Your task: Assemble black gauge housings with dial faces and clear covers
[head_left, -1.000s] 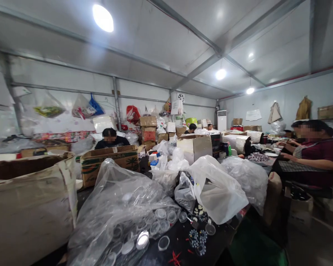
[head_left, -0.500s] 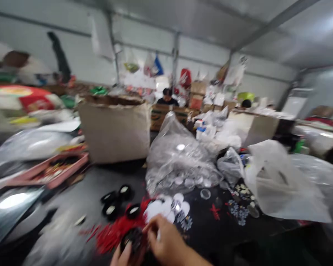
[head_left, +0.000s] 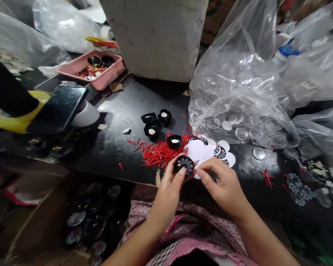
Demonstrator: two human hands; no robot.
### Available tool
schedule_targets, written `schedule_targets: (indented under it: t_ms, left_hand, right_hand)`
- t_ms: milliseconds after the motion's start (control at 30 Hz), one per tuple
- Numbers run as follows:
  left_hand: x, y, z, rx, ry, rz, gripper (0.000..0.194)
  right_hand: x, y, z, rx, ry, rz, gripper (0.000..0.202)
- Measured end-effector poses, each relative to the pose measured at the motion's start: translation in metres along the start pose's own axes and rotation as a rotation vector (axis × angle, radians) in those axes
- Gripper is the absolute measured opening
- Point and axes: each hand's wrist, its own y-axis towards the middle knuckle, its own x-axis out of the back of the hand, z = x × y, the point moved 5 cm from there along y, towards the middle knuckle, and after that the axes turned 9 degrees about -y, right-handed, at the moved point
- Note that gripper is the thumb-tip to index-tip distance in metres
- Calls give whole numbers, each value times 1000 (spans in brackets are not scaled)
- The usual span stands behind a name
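My left hand (head_left: 168, 186) is closed round a black dial (head_left: 184, 164) with pale markings on its face, the thumb lying on its front edge. Beside it, my right hand (head_left: 222, 181) is pinched at the dial's right rim; a small red pointer (head_left: 192, 170) shows at its fingertips, partly hidden. Behind my hands lies a heap of red pointers (head_left: 158, 154). Round white discs (head_left: 196, 149), a few with black printed faces, spread to its right. Several black cup-shaped housings (head_left: 151, 130) with pale parts inside stand just beyond the heap.
A large clear bag (head_left: 238, 85) of transparent round covers stands at the back right. Left of it are a tall carton (head_left: 158, 40) and a pink tray (head_left: 108, 75) of small parts. A phone (head_left: 59, 109) leans at left. Below the table edge, an open box (head_left: 30, 229) holds finished-looking dials.
The view has tilted down and turned left, so the room and the people behind are out of sight. Both hands now show fully, with the black dial still in the left one.
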Motion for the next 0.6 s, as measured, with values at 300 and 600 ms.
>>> schedule_targets:
  t_ms: [300,600]
  left_hand:
    - [-7,0,5,99,-21,97,31]
    - [-6,-7,-16,-114,277,86,18]
  right_hand:
    - [-5,6,1,5,-104,112,15]
    - [-4,-3,10,-9,-74,111,17]
